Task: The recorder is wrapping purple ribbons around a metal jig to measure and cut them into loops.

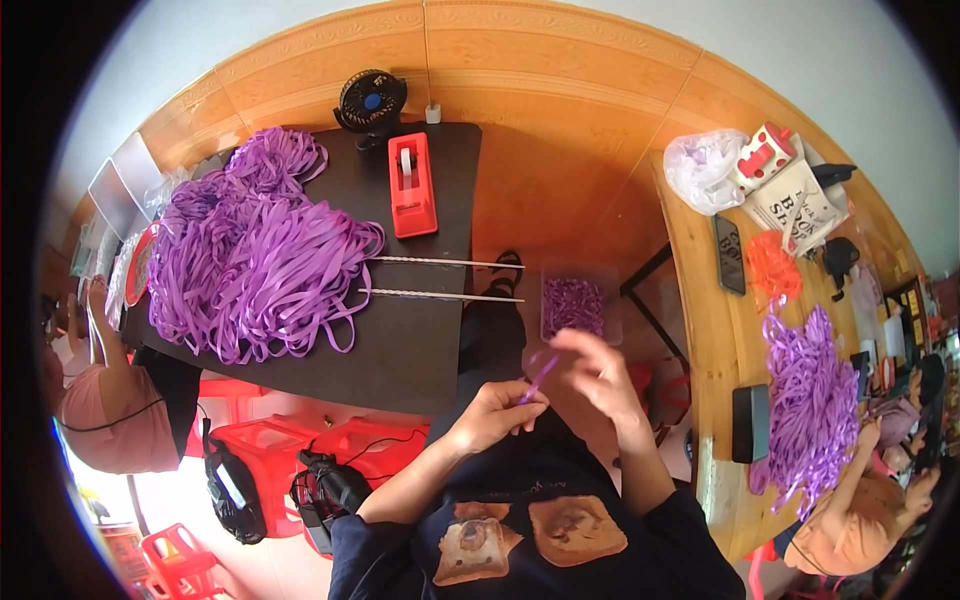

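My left hand [500, 410] is closed, pinching a short strip of purple ribbon [541, 378] in front of my dark shirt. The strip stands up from the fingertips, and its upper end looks curled or folded. Just to the right, my right hand [598, 378] is raised, slightly smeared by motion, with its fingers stretched out and apart and nothing visible in them. Beyond both hands, a clear plastic bin [612, 318] on the floor holds many small purple ribbon pieces [572, 305].
A dark table [400, 350] at left bears a purple ribbon heap [260, 260], two thin rods [450, 295] jutting past its edge, a red tape dispenser [412, 190] and a fan [372, 100]. At right, a wooden table [700, 340] carries more ribbon [812, 400]. People sit at both sides.
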A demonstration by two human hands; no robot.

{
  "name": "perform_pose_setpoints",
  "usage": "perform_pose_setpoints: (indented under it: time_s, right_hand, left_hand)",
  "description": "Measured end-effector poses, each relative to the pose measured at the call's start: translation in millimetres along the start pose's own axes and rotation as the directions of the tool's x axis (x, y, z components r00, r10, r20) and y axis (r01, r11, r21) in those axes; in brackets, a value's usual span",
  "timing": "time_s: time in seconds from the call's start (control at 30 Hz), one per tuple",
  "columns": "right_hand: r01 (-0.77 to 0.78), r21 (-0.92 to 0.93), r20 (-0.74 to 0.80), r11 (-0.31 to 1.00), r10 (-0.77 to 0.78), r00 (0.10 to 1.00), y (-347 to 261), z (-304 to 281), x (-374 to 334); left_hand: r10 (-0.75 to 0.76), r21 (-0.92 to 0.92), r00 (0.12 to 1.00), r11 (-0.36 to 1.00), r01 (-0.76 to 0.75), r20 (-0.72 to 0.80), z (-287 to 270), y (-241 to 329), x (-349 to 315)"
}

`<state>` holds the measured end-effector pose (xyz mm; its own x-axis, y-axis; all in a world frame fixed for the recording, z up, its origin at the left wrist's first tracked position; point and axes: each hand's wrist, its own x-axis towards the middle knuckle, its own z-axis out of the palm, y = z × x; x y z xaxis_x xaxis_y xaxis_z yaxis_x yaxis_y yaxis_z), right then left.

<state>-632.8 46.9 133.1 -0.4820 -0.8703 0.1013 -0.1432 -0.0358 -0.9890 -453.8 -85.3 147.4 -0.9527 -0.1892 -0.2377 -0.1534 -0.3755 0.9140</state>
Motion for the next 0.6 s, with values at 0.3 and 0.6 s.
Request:
perform_pose_setpoints:
  time_s: [0.3,0.6]
  right_hand:
    - [0.198,-0.193,0.309,0.961,-0.132,0.942,-45,9,5]
    - [0.361,-0.446,0.019,0.819,-0.395,0.919,-29,21,7]
  left_hand:
    - [-0.023,0.026,1.0,0.999,0.023,0.0,2,22,-11]
    - [-0.133,-0.185,0.988,0.972,0.147,0.082,-12,30,-20]
